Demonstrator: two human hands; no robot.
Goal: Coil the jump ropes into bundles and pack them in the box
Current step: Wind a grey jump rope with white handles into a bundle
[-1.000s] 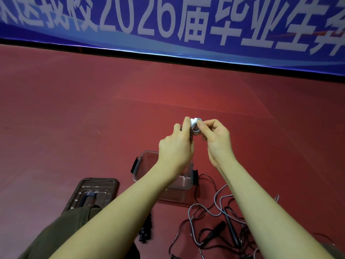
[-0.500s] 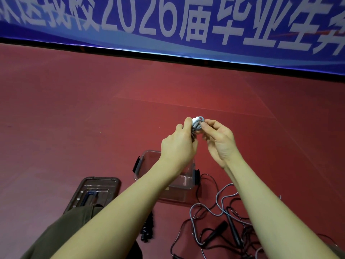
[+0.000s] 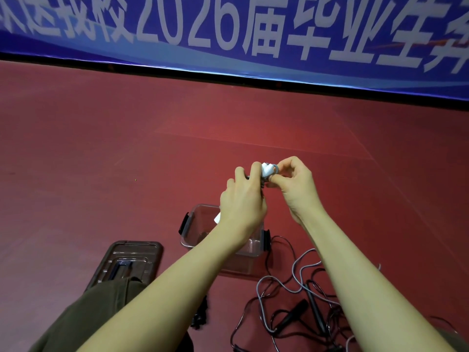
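Note:
Raised above the floor, my left hand (image 3: 242, 199) and my right hand (image 3: 295, 185) meet around a small coiled grey jump rope bundle (image 3: 269, 170). The left hand grips its lower part, which the fingers mostly hide. The right hand pinches the grey loop at its top. Below the hands sits the clear plastic box (image 3: 195, 229) with dark side latches, open, partly hidden by my left forearm. Loose grey and black jump ropes (image 3: 291, 295) with black handles lie tangled on the floor to the right of the box.
The box's dark transparent lid (image 3: 129, 260) lies flat on the red floor left of the box. My knee in olive trousers (image 3: 83, 318) fills the lower left. A blue banner (image 3: 228, 34) with white lettering hangs along the far wall.
My right hand has curled in, its fingertips now pinching the top loop of the bundle. Both hands stay at about the same height over the box.

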